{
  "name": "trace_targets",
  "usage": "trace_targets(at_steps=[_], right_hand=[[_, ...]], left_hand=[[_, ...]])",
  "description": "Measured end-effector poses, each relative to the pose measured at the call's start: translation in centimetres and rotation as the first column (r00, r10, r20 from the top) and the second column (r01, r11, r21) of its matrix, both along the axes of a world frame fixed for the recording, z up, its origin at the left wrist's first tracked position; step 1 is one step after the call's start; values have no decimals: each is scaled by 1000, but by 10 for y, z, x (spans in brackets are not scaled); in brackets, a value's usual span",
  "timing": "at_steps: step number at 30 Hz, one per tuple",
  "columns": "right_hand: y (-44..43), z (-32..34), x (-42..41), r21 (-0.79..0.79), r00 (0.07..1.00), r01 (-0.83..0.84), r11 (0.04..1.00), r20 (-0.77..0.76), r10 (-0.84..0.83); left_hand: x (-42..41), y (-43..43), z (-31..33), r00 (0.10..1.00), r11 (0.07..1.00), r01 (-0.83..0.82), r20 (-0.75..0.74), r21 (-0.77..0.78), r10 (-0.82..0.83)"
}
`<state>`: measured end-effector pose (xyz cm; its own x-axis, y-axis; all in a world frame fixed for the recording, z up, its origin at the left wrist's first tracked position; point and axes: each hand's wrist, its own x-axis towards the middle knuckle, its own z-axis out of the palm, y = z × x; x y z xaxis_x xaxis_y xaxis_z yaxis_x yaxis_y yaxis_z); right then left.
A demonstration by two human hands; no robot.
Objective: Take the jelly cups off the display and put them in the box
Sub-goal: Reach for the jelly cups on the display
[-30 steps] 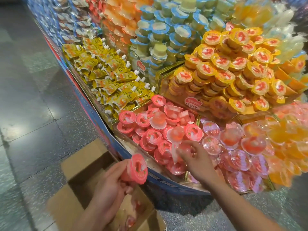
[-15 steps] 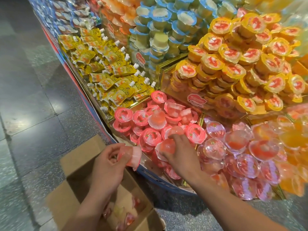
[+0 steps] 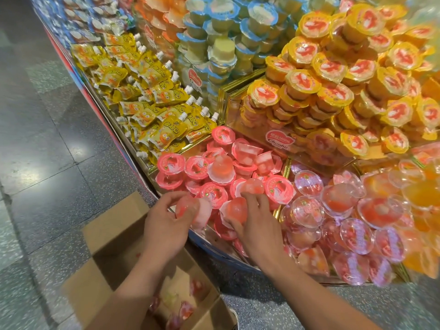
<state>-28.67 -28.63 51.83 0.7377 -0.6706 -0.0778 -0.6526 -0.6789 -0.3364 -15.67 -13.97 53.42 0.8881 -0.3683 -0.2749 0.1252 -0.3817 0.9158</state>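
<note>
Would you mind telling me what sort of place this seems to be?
Most likely a shop or supermarket: a tiered display heaped with sealed jelly cups and yellow pouches, sorted by kind, a brand label on a bin, and a stone floor.

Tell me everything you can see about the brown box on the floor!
The box is plain brown cardboard, open on top, with its flaps spread apart. It stands on the grey speckled floor, beside the blue lower edge of the display. Inside lie a few pink jelly cups, blurred. The left hand, holding a jelly cup, is above its far corner, and that arm hides part of the inside.
</note>
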Motion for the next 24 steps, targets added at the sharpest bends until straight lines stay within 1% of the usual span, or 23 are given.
trace_targets(at_steps=[5, 8, 11, 14, 16, 19, 22, 24], right_hand=[[1, 0, -3, 10, 1000, -9, 1000, -6, 9], [1, 3, -5, 26, 1000, -11, 1000, 6, 11], [0, 7, -7, 0, 999, -9, 1000, 36, 9], [-1, 11, -8, -27, 998, -14, 1000, 64, 16], [-3, 12, -10, -26, 997, -26, 999, 69, 27], [-4, 14, -13, 6, 995, -24, 1000, 94, 23], [-6, 17, -18, 35, 990, -14, 999, 139, 9], [-6, 20, -20, 62, 986, -17, 998, 165, 6]], left_hand=[[11, -17, 6, 987, 988, 118, 99, 95, -127], [18, -24, 5, 965, 970, 176, 167, 167, -204], [23, -34, 4, 936, 948, 228, 216, 222, -276], [29, -48, 4, 865, 889, 289, 302, 354, -402], [31, -57, 2, 790, 830, 325, 352, 454, -502], [32, -68, 0, 679, 731, 337, 385, 593, -625], [32, -76, -2, 606, 685, 327, 412, 651, -681], [32, -78, -3, 589, 662, 330, 401, 673, -702]])
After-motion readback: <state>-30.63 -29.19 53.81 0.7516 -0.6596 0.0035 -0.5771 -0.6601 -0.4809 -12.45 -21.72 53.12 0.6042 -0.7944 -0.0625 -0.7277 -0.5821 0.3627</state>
